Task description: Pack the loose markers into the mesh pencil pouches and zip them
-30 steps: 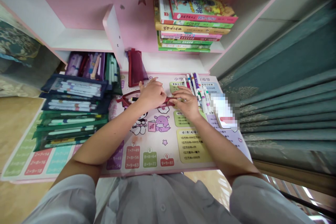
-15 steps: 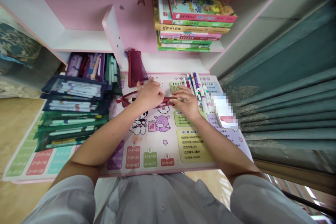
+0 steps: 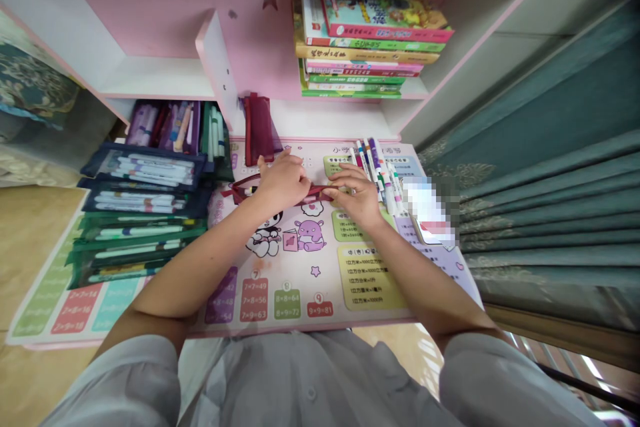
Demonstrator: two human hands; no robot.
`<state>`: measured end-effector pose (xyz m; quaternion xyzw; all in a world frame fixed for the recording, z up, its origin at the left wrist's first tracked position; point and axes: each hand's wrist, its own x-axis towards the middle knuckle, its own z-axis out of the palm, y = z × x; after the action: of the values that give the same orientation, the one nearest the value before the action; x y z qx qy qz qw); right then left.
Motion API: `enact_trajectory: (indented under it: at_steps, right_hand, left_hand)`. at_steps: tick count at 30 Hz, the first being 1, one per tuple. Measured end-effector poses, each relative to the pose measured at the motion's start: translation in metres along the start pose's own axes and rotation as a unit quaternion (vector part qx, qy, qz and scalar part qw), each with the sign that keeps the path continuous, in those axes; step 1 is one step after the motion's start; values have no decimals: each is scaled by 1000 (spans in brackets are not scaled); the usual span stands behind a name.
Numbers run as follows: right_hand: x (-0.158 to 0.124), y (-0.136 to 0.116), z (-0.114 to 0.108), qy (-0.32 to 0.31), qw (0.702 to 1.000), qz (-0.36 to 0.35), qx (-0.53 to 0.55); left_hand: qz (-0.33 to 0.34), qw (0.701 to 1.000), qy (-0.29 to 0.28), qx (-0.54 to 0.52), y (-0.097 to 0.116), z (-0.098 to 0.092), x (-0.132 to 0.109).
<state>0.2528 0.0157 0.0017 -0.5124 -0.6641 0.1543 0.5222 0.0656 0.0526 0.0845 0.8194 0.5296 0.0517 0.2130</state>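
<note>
The slim dark red pencil pouch (image 3: pixel 243 192) lay on the printed multiplication desk mat (image 3: pixel 320 293), stretched between your hands in the head view. It looked light and soft, so it would probably flop if left unsupported. Its fabric seemed thin rather than fragile. The best hold looked to be at the two ends, with the narrow red stretch (image 3: pixel 316 192) kept taut between them.

Your left hand (image 3: pixel 283 180) lay palm down over the pouch, fingers close together; you could not tell from this view whether it gripped or only pressed. Your right hand (image 3: pixel 355 195) had its fingertips (image 3: pixel 331 192) drawn in on the pouch's right end, apparently in a pinch.

Beyond the pouch stood a maroon mesh pouch (image 3: pixel 257 130), upright against the shelf. Colored markers (image 3: pixel 377 173) lay fanned to the right, and navy mesh pouches (image 3: pixel 143 163) were stacked to the left.

Compared with the earlier frame, your hands had drawn slightly apart, leaving a little more red showing between them.
</note>
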Motion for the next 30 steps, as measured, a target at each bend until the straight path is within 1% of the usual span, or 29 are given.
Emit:
enact_trajectory:
  at_steps: [4, 10, 13, 18, 23, 30]
  right_hand:
    - [0, -2, 0, -1, 1000, -3, -4]
    - [1, -3, -1, -8, 1000, 27, -4]
    - [1, -3, -2, -10, 999, 30, 1]
    - [1, -3, -3, -11, 1000, 29, -5]
    - [0, 1, -2, -3, 1000, 8, 4]
    - [0, 2, -2, 4, 1000, 13, 4]
  left_hand:
    - [3, 1000, 0, 2, 0, -1, -1]
    - [3, 1000, 23, -3, -5, 1, -2]
    - [-3, 1000, 25, 3, -8, -1, -4]
    - [-3, 1000, 26, 10, -10, -4, -8]
    - [-5, 999, 34, 5, -12, -4, -9]
    - [-5, 999, 43, -3, -23, -2, -8]
